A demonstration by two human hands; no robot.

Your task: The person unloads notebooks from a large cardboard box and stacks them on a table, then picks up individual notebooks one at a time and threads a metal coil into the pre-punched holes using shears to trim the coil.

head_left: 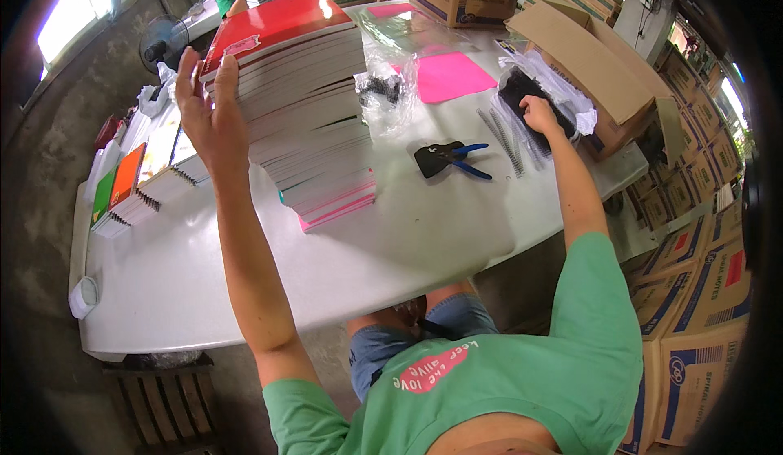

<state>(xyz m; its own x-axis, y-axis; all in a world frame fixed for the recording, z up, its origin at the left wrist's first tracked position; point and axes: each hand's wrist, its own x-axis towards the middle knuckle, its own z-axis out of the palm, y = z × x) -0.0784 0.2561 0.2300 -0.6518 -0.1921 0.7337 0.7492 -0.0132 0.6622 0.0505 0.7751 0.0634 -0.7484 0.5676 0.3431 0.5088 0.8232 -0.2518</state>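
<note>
A tall stack of unbound notebooks (306, 121) with a glossy red cover (281, 23) on top stands before me. My left hand (210, 117) rests at its upper left corner, thumb and fingers apart. To the right, my right hand (540, 115) reaches into a bundle of black spiral coils (518, 90) lying in clear plastic. Its fingers are curled down onto the coils, and the fingertips are partly hidden. A few loose coils (504, 141) lie beside the bundle. Between stack and coils are pliers (451, 160) with black jaws and blue handles.
Spiral-bound notebooks (122, 182) in green and orange stand at the left. A pink sheet (455, 77) and crumpled clear plastic (387, 100) lie beyond the pliers. An open carton (608, 68) is at the right, with stacked cartons (693, 316) below. A fan (163, 43) stands behind.
</note>
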